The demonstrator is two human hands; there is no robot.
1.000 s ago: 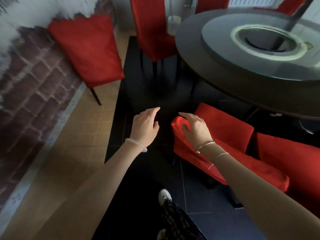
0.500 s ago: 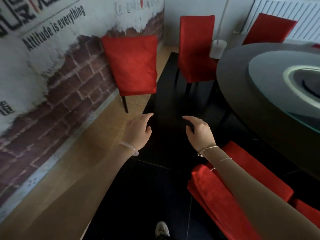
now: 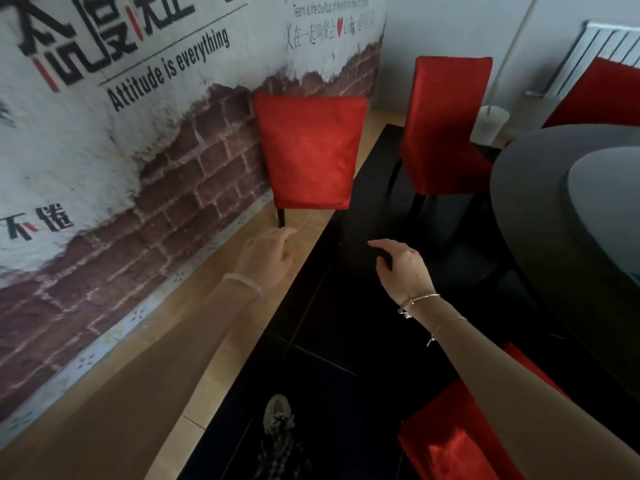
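My left hand (image 3: pixel 266 258) and my right hand (image 3: pixel 403 265) are both stretched forward in the air, palms down, fingers relaxed, holding nothing. Ahead of them a red-covered chair (image 3: pixel 310 150) stands with its back against the brick-painted wall, just beyond my left fingertips and apart from them. A second red chair (image 3: pixel 446 126) stands further back at the round dark table (image 3: pixel 540 209). The red chair (image 3: pixel 460 434) nearest me is at the lower right, partly hidden under my right forearm.
The painted wall (image 3: pixel 121 150) runs along the left with a strip of tan floor tiles (image 3: pixel 194 344) beside it. Black floor tiles (image 3: pixel 332 341) lie under my hands. My shoe (image 3: pixel 277 415) is at the bottom. A white bin (image 3: pixel 490 124) and radiator (image 3: pixel 609 46) stand at the back.
My right hand has left the near red chair's back. My view has swung left and up, and both hands have moved toward the chair by the wall.
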